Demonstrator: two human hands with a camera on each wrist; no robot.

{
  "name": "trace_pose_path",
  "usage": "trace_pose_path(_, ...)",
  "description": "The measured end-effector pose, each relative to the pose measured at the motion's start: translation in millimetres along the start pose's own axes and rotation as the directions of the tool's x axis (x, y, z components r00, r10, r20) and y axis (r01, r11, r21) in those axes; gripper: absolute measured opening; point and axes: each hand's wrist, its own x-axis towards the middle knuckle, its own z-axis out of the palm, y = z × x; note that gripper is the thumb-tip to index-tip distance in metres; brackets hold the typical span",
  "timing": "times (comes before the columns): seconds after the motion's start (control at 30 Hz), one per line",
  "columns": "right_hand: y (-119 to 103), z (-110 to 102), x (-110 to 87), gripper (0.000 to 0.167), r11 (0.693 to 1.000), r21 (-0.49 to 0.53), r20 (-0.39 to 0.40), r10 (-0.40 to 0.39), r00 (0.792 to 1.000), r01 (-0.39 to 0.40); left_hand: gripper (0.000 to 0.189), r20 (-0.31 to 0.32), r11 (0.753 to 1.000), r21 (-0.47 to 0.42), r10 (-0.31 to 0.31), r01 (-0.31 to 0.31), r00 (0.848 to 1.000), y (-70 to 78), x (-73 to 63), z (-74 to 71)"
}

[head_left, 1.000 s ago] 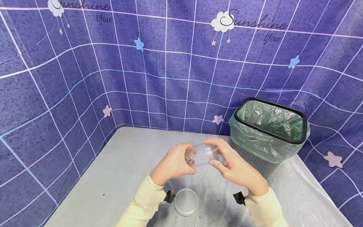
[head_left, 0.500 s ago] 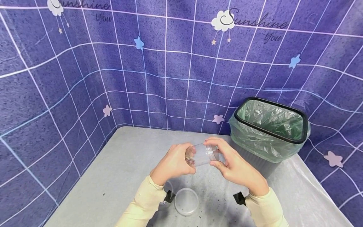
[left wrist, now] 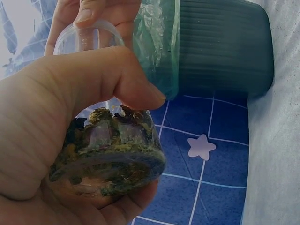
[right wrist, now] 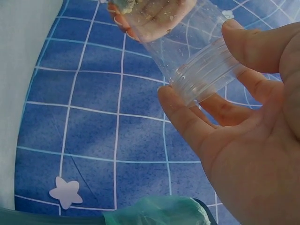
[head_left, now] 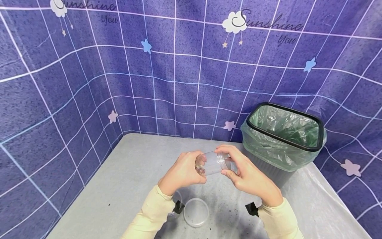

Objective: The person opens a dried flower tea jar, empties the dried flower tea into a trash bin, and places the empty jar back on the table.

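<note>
Over the middle of the table, a clear plastic jar [head_left: 212,163] lies tilted between both hands. Its closed base points left, and dried, crumbly plant bits [left wrist: 110,140] in brown, yellow and green have gathered there. My left hand [head_left: 182,170] grips the jar around this base, thumb across the near side in the left wrist view. At the other end, thumb and fingers of my right hand [head_left: 249,174] hold the ridged mouth end [right wrist: 206,70]. A few specks cling to the inner wall. Below the hands a round clear lid [head_left: 196,213] lies flat on the table.
Another clear round container [head_left: 179,196] is partly hidden by the left sleeve. A grey bin [head_left: 273,167] with a green bag [head_left: 268,146] and black rim stands at the right. Dark crumbs dot the grey tabletop [head_left: 119,179]. A purple patterned curtain [head_left: 185,83] hangs behind.
</note>
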Motion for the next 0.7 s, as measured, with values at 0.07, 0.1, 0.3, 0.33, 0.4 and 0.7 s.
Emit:
trace_pose_path(0.07, 0.1, -0.1, -0.1, 0.066, 1.000, 0.002, -0.003, 0.000, 1.000, 0.000, 0.050, 0.001, 1.000, -0.001, 0.000, 0.000, 1.000, -0.1, 0.1, 0.1)
trace_pose_path(0.1, 0.1, -0.1, -0.1, 0.066, 1.000, 0.003, -0.004, -0.002, 1.000, 0.002, 0.050, 0.002, 1.000, -0.003, -0.001, 0.001, 1.000, 0.0, -0.1, 0.1)
trace_pose_path(0.3, -1.1, -0.4, 0.2, 0.068, 1.000, 0.011, -0.012, 0.000, 1.000, 0.000, 0.050, 0.003, 1.000, -0.009, 0.002, -0.002, 1.000, 0.1, -0.5, 0.0)
trace_pose_path(0.33, -1.4, -0.4, 0.2, 0.069, 1.000, 0.014, -0.015, 0.004, 1.000, -0.003, 0.050, 0.002, 1.000, -0.008, 0.003, -0.003, 1.000, 0.2, -0.6, -0.1)
trace_pose_path(0.4, -2.0, -0.3, 0.4, 0.069, 1.000, 0.021, -0.025, 0.012, 1.000, -0.011, 0.050, -0.001, 1.000, -0.002, 0.004, -0.004, 1.000, 0.3, -0.8, -0.2)
trace_pose_path(0.7, -1.5, 1.4, 1.3, 0.062, 0.997, -0.004, -0.096, 0.081, 0.992, -0.082, 0.050, -0.033, 0.997, 0.077, 0.012, -0.010, 0.999, 0.3, -1.0, -0.6)
